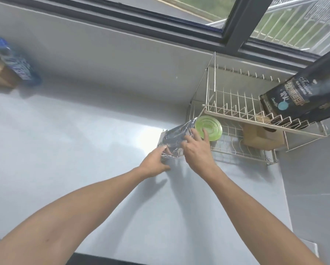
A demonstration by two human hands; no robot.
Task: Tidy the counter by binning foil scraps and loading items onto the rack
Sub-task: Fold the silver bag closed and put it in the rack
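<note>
1. The left hand [155, 163] pinches the near end of a crumpled foil wrap [176, 141], fingers closed on it.
2. The right hand [195, 148] lies over the foil's far end, fingers spread and curled on it.
3. The foil sits on the grey worktop [84, 150], just beside the wire rack [242, 119].
4. A green plate [210, 127] stands in the rack's lower tier; a dark bag [309, 96] rests on the upper tier.

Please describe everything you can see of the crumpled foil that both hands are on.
The foil is a silvery, creased, wrinkled sheet bunched into a loose, roughly tubular bundle, lying tilted on the grey counter beside the rack's lower tier. The left hand grips its near end; the right hand presses on top. Its far end reaches the green plate.
</note>
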